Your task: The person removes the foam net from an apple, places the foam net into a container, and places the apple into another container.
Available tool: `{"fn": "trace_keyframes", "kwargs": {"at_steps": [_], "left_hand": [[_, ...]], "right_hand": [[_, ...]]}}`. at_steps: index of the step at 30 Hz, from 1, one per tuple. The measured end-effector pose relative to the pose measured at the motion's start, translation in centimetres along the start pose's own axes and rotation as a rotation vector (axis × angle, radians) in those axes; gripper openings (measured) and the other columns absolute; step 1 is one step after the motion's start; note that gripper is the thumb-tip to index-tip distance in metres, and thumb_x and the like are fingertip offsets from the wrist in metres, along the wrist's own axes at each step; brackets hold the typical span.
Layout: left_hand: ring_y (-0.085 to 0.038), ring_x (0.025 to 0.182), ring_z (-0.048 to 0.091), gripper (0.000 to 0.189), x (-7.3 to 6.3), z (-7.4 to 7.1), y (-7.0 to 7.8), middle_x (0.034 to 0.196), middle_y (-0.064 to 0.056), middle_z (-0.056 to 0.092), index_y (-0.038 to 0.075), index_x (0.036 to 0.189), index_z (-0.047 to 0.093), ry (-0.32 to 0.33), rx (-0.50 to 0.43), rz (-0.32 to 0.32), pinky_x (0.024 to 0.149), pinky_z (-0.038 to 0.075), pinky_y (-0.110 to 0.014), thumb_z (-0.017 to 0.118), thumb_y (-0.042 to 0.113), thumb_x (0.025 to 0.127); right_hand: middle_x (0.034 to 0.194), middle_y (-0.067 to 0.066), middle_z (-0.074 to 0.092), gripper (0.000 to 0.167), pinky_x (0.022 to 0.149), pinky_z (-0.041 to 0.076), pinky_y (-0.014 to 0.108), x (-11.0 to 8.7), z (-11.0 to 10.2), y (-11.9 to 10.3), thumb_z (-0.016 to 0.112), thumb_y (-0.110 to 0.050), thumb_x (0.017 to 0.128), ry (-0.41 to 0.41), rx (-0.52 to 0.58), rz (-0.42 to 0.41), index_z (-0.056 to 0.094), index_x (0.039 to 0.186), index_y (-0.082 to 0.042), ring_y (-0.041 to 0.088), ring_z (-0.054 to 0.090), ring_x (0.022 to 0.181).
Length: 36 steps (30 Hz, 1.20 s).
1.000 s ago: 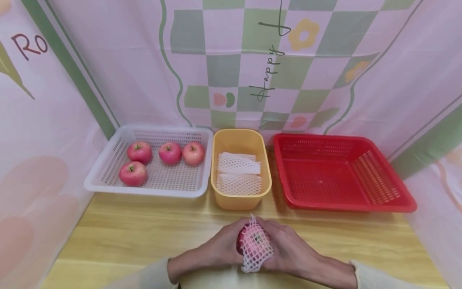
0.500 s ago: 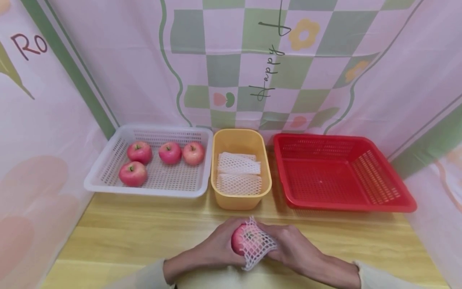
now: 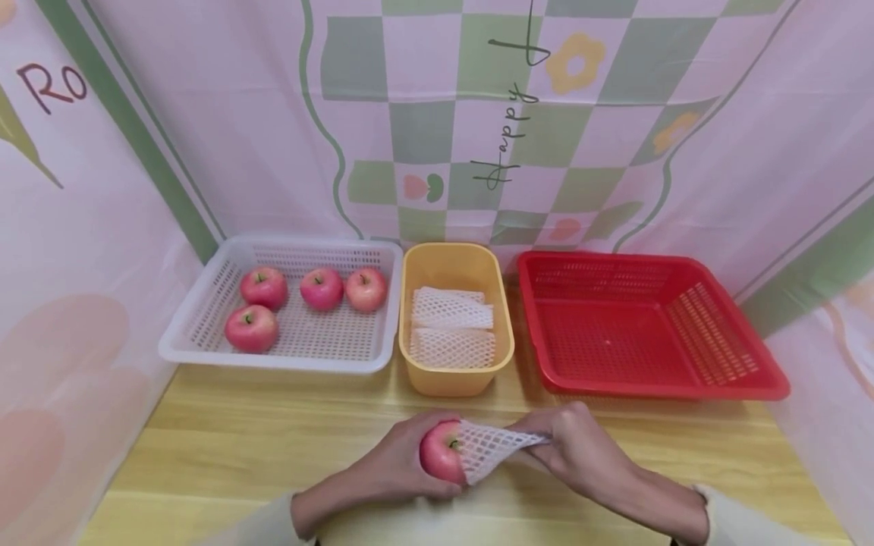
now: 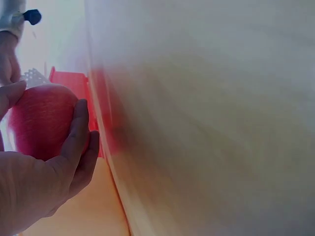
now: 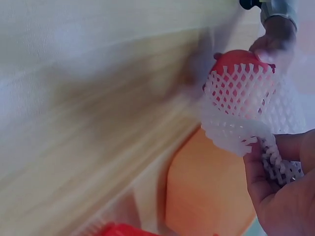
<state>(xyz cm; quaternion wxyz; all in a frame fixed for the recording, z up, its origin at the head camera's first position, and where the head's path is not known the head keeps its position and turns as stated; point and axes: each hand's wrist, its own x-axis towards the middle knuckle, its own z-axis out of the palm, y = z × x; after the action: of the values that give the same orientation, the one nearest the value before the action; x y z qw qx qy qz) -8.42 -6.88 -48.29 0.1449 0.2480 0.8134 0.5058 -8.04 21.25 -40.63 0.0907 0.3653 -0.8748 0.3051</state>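
My left hand (image 3: 403,459) grips a red apple (image 3: 442,453) over the near part of the table, fingers and thumb curled around its side. A white foam net sleeve (image 3: 486,447) covers the apple's right side and stretches off to the right. Its gathered far end is pinched between thumb and fingers of my right hand (image 3: 580,451). In the left wrist view the apple (image 4: 44,120) fills the grasp, its left-hand side bare. From the right wrist, the net (image 5: 238,98) shows open-meshed around the apple, bunching together at my right fingertips (image 5: 256,169).
Behind the hands stand three containers: a white basket (image 3: 266,365) with several apples (image 3: 252,328), a yellow bin (image 3: 456,383) with folded foam nets (image 3: 452,347), and a red basket (image 3: 655,390) at the right. A patterned curtain (image 3: 423,133) rises behind them.
The hands have moved apart. My right hand has drawn the net's end rightward, stretching it into a taper, while the left hand with the apple has shifted slightly left, baring more of it.
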Motion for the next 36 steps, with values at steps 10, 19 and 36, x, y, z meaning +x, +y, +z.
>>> {"fn": "trace_keyframes", "kwargs": {"at_steps": [10, 19, 36], "left_hand": [[-0.010, 0.117, 0.063, 0.075, -0.8, -1.3, -0.2, 0.131, 0.007, 0.067, 0.025, 0.139, 0.062, 0.016, -0.017, -0.008, 0.100, 0.055, -0.029, 0.096, 0.031, 0.073], [-0.009, 0.112, 0.065, 0.074, -1.9, -3.6, 0.9, 0.124, 0.011, 0.069, 0.023, 0.139, 0.062, 0.020, -0.010, 0.006, 0.100, 0.056, -0.029, 0.096, 0.028, 0.074], [-0.014, 0.116, 0.065, 0.082, -3.8, -9.6, 4.2, 0.134, 0.006, 0.066, 0.025, 0.147, 0.055, 0.096, 0.069, 0.012, 0.104, 0.056, -0.039, 0.095, 0.040, 0.077]], "right_hand": [[0.086, -0.007, 0.080, 0.032, 0.066, 0.058, 0.013, 1.2, -2.6, -0.6, 0.092, 0.006, 0.069, 0.024, -0.064, 0.016, 0.084, 0.092, -0.014, 0.002, 0.073, 0.078], [0.090, -0.008, 0.079, 0.039, 0.065, 0.058, 0.013, 3.6, -5.9, -1.5, 0.096, 0.006, 0.064, 0.038, -0.140, 0.011, 0.082, 0.093, -0.015, -0.003, 0.067, 0.076], [0.102, 0.004, 0.081, 0.040, 0.071, 0.066, 0.037, 8.2, -9.4, -2.1, 0.096, 0.001, 0.070, 0.049, -0.169, 0.015, 0.081, 0.106, -0.007, 0.019, 0.077, 0.086]]}}
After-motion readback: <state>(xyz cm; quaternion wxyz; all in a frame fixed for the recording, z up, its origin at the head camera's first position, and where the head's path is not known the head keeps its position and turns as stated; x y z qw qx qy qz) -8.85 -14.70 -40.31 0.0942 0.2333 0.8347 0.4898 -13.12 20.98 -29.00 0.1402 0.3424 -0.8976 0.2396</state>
